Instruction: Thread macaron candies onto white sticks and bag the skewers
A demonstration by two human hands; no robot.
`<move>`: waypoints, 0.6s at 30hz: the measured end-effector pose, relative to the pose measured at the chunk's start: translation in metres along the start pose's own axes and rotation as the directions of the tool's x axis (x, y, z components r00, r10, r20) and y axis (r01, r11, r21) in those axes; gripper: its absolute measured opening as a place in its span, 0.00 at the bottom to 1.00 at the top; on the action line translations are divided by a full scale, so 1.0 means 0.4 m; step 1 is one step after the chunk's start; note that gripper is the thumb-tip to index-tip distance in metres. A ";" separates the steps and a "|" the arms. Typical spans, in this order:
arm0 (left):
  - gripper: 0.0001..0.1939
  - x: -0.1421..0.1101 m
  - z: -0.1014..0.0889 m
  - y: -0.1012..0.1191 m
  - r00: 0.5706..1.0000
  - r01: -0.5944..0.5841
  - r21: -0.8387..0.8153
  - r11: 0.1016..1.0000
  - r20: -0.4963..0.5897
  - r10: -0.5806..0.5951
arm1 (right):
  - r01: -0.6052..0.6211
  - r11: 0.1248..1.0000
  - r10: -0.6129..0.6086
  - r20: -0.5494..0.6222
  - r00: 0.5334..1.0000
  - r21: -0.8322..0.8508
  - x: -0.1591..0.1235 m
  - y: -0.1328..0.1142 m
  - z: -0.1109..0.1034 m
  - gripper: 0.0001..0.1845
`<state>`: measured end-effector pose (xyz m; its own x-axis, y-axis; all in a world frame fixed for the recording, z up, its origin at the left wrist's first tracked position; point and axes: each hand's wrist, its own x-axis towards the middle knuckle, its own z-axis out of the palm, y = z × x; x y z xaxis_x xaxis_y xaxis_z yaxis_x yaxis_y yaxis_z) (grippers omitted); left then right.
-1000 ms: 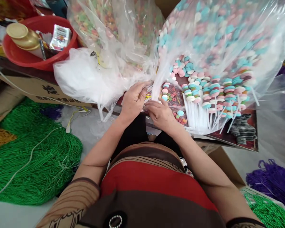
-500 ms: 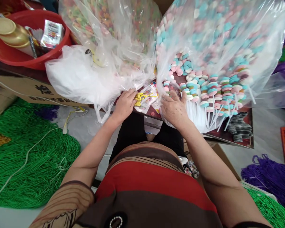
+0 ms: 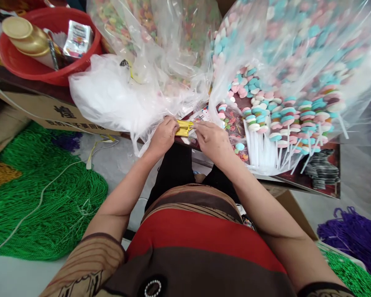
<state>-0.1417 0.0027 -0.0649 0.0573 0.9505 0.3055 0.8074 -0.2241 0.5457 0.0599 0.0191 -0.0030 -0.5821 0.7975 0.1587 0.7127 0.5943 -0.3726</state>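
A bundle of yellow twist ties [image 3: 183, 128] lies between my hands at the table's front edge. My left hand [image 3: 164, 135] is closed on the bundle's left end. At its right end, the fingers of my right hand [image 3: 212, 140] are pinched together at the ties; whether they grip one tie or several is hidden. Printed packets [image 3: 200, 116] lie partly covered behind my right hand. Right of that hand are marshmallow skewers on white sticks [image 3: 287, 117], and loose ring and disc candies [image 3: 235, 123] lie beside them.
Large clear bags of pink, blue and white candies [image 3: 265, 37] and orange-green candies [image 3: 154, 29] stand at the back. A red basin [image 3: 46, 76] holds a gold-lidded jar. Black-grey strips [image 3: 323, 169] lie at the table's right corner. Green cord [image 3: 43, 206] is piled on the left.
My right hand has left the plastic bag by the skewers and moved left to the yellow ties. My left hand has closed on the bundle, which now lies straighter.
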 end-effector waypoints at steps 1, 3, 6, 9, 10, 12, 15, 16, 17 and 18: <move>0.09 -0.003 0.003 -0.002 1.000 -0.009 -0.001 1.000 -0.011 0.009 | -0.042 0.999 0.042 0.048 0.998 -0.009 0.019 -0.005 0.010 0.22; 0.09 -0.009 0.007 -0.005 0.999 -0.013 -0.003 1.000 -0.031 0.013 | -0.125 0.990 0.133 0.137 0.982 -0.064 0.054 -0.010 0.026 0.21; 0.09 -0.014 0.011 -0.006 0.999 0.003 0.003 1.000 -0.050 -0.003 | -0.186 0.972 0.212 0.190 0.959 -0.145 0.087 -0.013 0.038 0.20; 0.09 -0.016 0.012 -0.003 0.998 0.021 0.020 1.000 -0.051 -0.020 | -0.180 0.969 0.213 0.200 0.956 -0.171 0.100 -0.015 0.044 0.20; 0.09 -0.015 0.012 -0.001 0.998 0.029 0.031 0.999 -0.052 -0.027 | -0.162 0.972 0.196 0.205 0.959 -0.170 0.103 -0.016 0.046 0.20; 0.08 -0.014 0.011 0.002 0.998 0.043 0.053 0.998 -0.047 -0.040 | -0.122 0.977 0.158 0.211 0.965 -0.175 0.110 -0.016 0.054 0.21; 0.09 -0.011 0.008 0.007 0.999 0.037 0.068 0.997 -0.010 -0.037 | -0.088 0.974 0.134 0.216 0.967 -0.210 0.123 -0.010 0.067 0.22; 0.11 -0.010 0.006 0.008 0.999 0.034 0.068 0.997 0.005 -0.034 | -0.087 0.971 0.137 0.219 0.966 -0.221 0.128 -0.005 0.070 0.21; 0.13 -0.009 0.005 0.009 0.999 0.034 0.069 0.997 0.018 -0.035 | -0.087 0.970 0.139 0.222 0.965 -0.228 0.131 0.001 0.072 0.21; 0.16 -0.008 0.003 0.010 0.999 0.038 0.070 0.997 0.028 -0.040 | -0.088 0.969 0.140 0.222 0.965 -0.231 0.135 0.009 0.074 0.21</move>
<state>-0.1378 -0.0011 -0.0647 0.0417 0.9643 0.2614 0.8482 -0.1724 0.5008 0.0195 0.0610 -0.0226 -0.5486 0.8299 -0.1021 0.8321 0.5299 -0.1640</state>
